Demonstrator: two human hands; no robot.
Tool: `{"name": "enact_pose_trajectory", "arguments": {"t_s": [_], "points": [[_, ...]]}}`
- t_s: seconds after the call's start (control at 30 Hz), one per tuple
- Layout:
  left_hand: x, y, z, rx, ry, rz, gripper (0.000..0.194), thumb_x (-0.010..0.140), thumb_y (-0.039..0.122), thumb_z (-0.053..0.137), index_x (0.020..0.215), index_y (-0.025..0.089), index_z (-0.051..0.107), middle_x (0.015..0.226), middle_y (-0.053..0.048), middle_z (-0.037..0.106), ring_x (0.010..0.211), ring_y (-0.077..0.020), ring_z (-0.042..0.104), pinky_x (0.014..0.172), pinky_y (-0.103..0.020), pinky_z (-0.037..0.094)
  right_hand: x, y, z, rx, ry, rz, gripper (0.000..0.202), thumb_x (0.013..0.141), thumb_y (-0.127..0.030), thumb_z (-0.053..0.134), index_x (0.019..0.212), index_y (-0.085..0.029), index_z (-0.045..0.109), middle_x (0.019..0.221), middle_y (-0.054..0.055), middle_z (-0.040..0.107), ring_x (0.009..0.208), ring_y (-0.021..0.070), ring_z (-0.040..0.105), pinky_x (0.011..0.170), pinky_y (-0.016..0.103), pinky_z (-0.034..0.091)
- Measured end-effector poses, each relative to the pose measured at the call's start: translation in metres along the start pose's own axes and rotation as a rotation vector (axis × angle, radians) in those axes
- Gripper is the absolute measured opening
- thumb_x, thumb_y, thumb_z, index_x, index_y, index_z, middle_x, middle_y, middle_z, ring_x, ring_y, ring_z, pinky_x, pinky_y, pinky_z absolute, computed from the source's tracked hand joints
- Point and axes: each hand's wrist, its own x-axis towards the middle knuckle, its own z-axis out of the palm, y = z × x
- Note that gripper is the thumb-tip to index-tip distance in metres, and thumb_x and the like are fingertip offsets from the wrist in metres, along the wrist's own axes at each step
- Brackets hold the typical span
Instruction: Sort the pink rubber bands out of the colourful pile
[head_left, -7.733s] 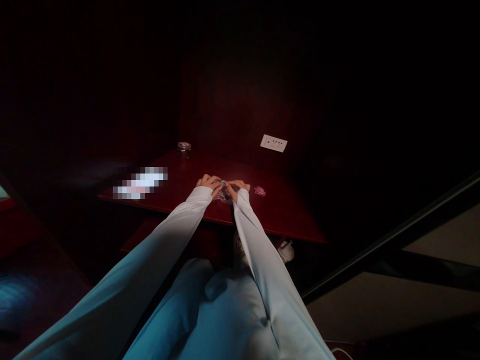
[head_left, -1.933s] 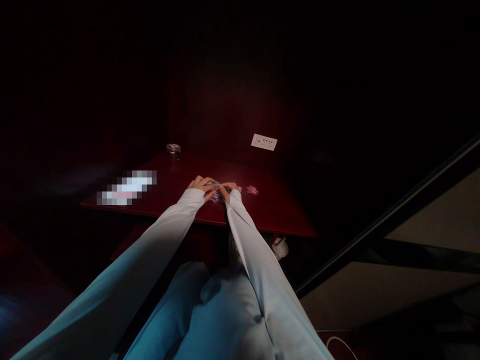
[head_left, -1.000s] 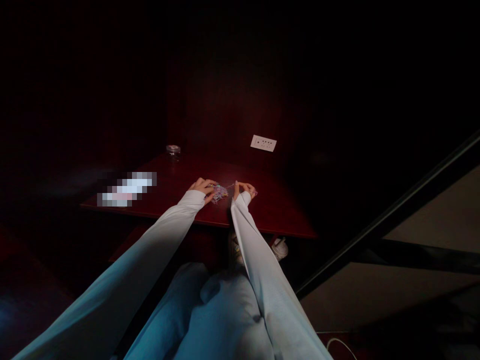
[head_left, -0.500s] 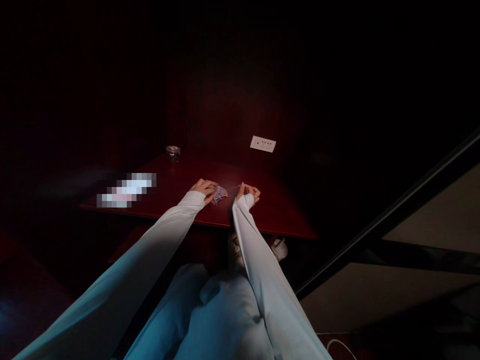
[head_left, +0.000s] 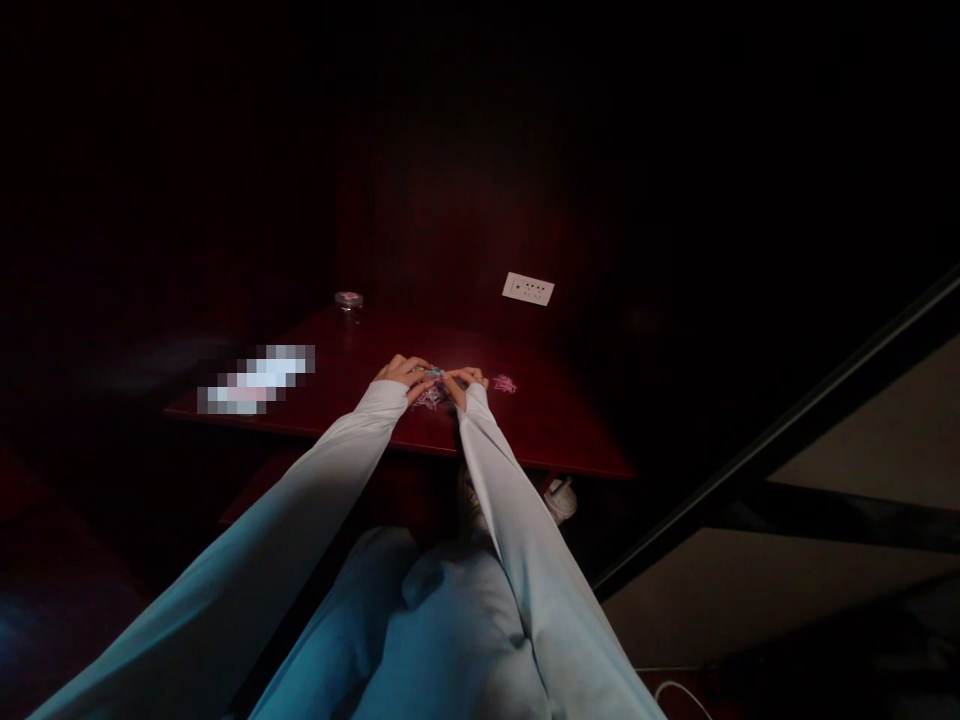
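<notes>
Both my hands meet over a small tangled pile of thin coloured elastic bands (head_left: pixel 429 399) on the dark red table. My left hand (head_left: pixel 403 372) has its fingers curled onto the top of the bunch, gripping a part with a greenish tint. From the other side, my right hand (head_left: pixel 468 382) pinches at the same part with thumb and forefinger. The fingers partly cover the pile, so single bands are hard to make out. A separate little heap of pink bands (head_left: pixel 505 384) lies on the table just right of my right hand.
On the table (head_left: pixel 405 435) a clear lidded jar (head_left: pixel 349 307) stands at the back left. A bright pixelated patch (head_left: pixel 259 380) covers something at the left. A white socket panel (head_left: pixel 529 289) is on the back wall. Below the table's right side is a whitish round object (head_left: pixel 561 500).
My right hand has come left to the pile beside my left hand. The thin strand stretched between the hands no longer shows. The pink heap, hidden before, is now visible.
</notes>
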Motion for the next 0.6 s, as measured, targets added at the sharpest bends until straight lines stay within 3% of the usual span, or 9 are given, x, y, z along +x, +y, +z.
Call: {"name": "enact_pose_trajectory", "arguments": {"t_s": [0.43, 0.6], "points": [[-0.002, 0.001, 0.002, 0.01, 0.002, -0.023, 0.013, 0.088, 0.036, 0.067, 0.09, 0.025, 0.075, 0.123, -0.004, 0.067, 0.101, -0.0248, 0.053, 0.086, -0.04, 0.05, 0.003, 0.012, -0.002, 0.065, -0.015, 0.004, 0.032, 0.081, -0.054, 0.065, 0.082, -0.024, 0.078, 0.098, 0.003, 0.068, 0.104, 0.0231, 0.051, 0.094, 0.032, 0.037], [-0.002, 0.003, 0.0, 0.019, -0.005, -0.046, 0.012, 0.086, 0.035, 0.068, 0.089, 0.026, 0.075, 0.124, -0.005, 0.067, 0.101, -0.0254, 0.053, 0.086, -0.04, 0.049, 0.002, 0.007, -0.003, 0.034, -0.007, 0.006, 0.029, 0.084, -0.05, 0.063, 0.081, -0.025, 0.077, 0.097, 0.003, 0.071, 0.103, 0.0219, 0.053, 0.094, 0.032, 0.037]]}}
